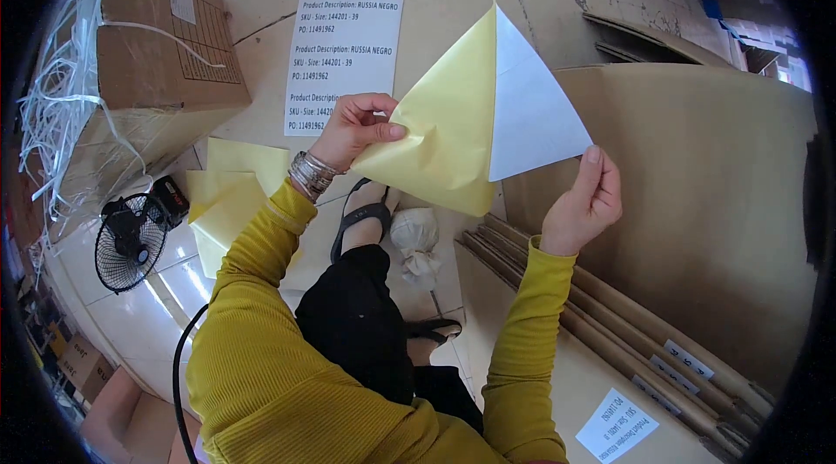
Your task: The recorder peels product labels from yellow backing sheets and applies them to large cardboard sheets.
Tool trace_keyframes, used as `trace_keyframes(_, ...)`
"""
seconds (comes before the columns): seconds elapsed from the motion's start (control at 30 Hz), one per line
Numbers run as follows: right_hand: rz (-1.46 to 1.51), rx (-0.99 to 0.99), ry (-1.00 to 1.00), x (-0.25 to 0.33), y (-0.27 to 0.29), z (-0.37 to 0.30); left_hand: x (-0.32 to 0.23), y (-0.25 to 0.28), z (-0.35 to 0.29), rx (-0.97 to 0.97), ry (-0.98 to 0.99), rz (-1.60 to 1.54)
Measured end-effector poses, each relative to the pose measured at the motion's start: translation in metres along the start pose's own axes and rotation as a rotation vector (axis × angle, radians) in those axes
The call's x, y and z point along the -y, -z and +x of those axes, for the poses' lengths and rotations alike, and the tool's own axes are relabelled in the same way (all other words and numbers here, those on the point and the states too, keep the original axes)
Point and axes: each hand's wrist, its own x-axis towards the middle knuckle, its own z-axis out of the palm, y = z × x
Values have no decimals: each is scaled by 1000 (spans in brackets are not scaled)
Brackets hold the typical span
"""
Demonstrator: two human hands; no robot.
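Note:
In front of me I hold up a white label sheet (533, 107) and its yellow backing paper (440, 120), which meet along an upright line at the middle. My left hand (355, 129) pinches the left corner of the yellow paper between thumb and fingers. The right corner of the white sheet is gripped by the thumb and fingertips of my right hand (585, 203). Beyond my left hand a printed white sheet (344, 50) lies on the tiled floor. Loose yellow papers (231, 207) are on the floor beside my left forearm.
At the far left stands a brown carton (170, 46) with white plastic straps (65, 111) over it. A small black fan (131, 242) sits nearer. Flattened cardboard boxes (662, 168) lean at the right, one bearing a white label (616, 425). A tied whitish bag (415, 242) rests by my feet.

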Motion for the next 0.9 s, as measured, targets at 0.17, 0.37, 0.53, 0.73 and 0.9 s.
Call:
trace_keyframes(0.17, -38, 299, 112, 8, 11, 5, -22, -9, 9, 199, -15, 457)
trace_keyframes(0.37, -297, 639, 555, 27, 11, 16, -46, -35, 44, 259, 63, 395)
trace_keyframes(0.53, -336, 676, 566, 31, 15, 9, -21, -49, 56, 15, 311, 164)
trace_keyframes(0.73, -311, 527, 308, 22, 22, 4, -21, -48, 48, -76, 197, 221)
trace_keyframes(0.9, -207, 316, 23, 18, 25, 1, -27, -37, 40, -5, 110, 365)
